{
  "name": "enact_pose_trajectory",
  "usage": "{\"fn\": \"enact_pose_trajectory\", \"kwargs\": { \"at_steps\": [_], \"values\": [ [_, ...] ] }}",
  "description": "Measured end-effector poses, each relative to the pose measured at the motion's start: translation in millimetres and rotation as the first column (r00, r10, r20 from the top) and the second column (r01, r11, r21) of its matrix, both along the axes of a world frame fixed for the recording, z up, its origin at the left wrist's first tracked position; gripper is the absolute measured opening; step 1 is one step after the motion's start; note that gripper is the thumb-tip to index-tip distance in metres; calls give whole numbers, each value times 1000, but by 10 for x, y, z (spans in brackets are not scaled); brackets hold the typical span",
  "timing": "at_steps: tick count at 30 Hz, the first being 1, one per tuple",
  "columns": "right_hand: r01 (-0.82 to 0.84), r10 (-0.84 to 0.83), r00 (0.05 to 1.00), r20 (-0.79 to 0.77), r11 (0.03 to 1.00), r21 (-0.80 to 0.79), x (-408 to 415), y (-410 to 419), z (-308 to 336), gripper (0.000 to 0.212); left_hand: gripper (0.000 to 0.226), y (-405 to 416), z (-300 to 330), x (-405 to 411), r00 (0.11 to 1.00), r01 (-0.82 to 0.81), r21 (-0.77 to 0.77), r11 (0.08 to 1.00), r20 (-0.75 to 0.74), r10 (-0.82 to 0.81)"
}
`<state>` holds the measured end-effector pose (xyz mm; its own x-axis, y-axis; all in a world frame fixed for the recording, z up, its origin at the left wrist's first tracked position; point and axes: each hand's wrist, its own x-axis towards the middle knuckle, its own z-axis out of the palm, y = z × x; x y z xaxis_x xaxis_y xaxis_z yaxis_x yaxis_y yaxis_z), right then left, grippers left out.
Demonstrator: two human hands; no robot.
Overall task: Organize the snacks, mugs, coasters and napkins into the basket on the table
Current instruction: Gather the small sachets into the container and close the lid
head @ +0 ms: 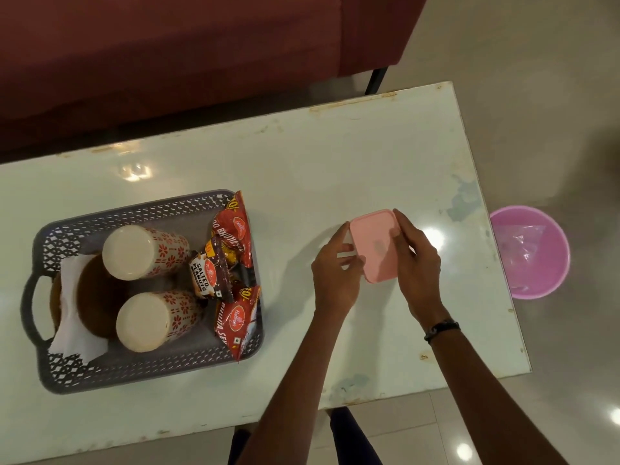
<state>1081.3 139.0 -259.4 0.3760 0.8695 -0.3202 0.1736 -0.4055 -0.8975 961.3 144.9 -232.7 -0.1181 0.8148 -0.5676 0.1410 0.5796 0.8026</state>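
I have both grips grasping a small pink rectangular plastic box [375, 246], left hand [335, 268] and right hand [417, 263] on opposite sides, above the white table [335, 156]; the grey perforated plastic basket [60, 374] sits well left, holding mugs and snack packets.

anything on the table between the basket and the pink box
No. In the head view, the table between the basket and the pink box, held by both hands, is bare apart from shadows.
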Motion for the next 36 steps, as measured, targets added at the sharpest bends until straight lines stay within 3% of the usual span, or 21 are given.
{"fn": "enact_pose_trajectory", "kwargs": {
  "at_steps": [4,11,15,19,25,30,32,34,36],
  "values": [
    [90,-90,996,0,994,-55,-38,-22,-44,32,57,22,-25,29,997,14,-13,1000,-69,-15],
    [138,-177,966,-188,969,-203,47,57,-4,26,42,180,-64,41,971,122,-96,988,-194,-139],
    [134,-173,968,-180,968,-213,72,74,0,26,12,415,-114,-18,987,58,-103,993,-144,-72],
    [113,-156,970,-188,969,-219,75,68,-15,27,20,556,-163,-21,993,10,-168,986,-114,-29],
    [-56,20,990,-143,966,-252,241,-204,99,34,25,545,-119,34,975,38,-133,990,-212,-66],
    [43,-62,995,-82,975,-216,194,-360,72,33,20,541,-113,65,954,74,-112,991,-280,-103],
    [15,-20,1000,-24,980,-196,181,-347,81,36,13,505,-53,60,947,79,-85,993,-304,-101],
    [-75,81,996,25,982,-171,112,-375,97,41,5,441,31,52,913,85,-40,996,-396,-94],
    [-165,176,982,68,977,-137,-55,-425,85,48,19,346,89,12,821,144,43,989,-562,-95]
  ]
}}
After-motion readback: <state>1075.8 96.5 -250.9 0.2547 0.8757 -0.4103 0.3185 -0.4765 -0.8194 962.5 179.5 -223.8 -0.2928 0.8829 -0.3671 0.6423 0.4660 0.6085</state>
